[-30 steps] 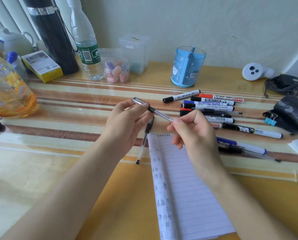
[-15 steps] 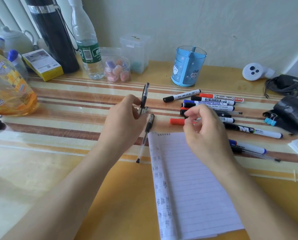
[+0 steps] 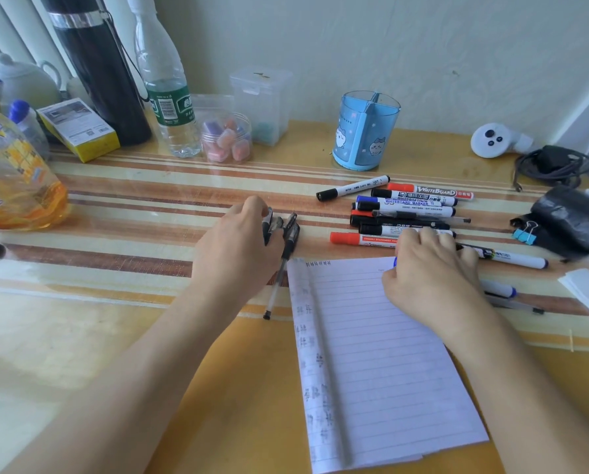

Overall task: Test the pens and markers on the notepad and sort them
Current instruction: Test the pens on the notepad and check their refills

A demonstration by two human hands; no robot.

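The lined notepad [image 3: 372, 364] lies open in front of me, with test scribbles down its left margin. My left hand [image 3: 238, 244] holds a black gel pen [image 3: 269, 225] low on the table, right beside another gel pen [image 3: 284, 265] at the notepad's left edge. My right hand [image 3: 430, 278] is curled over a blue-capped marker [image 3: 500, 289] at the notepad's top right corner; a bit of blue shows under the thumb. Several whiteboard markers [image 3: 406, 210] in black, blue and red lie in a pile behind the right hand.
A blue divided pen holder [image 3: 365, 131] stands behind the marker pile. Bottles, a black flask [image 3: 98, 70], a yellow box and small plastic jars line the back left. A black pouch [image 3: 573, 220], a binder clip, a cable and a white controller sit at the right.
My left hand has lowered the black gel pen from upright down to the table beside the other gel pen. My right hand left the marker pile and dropped onto the blue marker.
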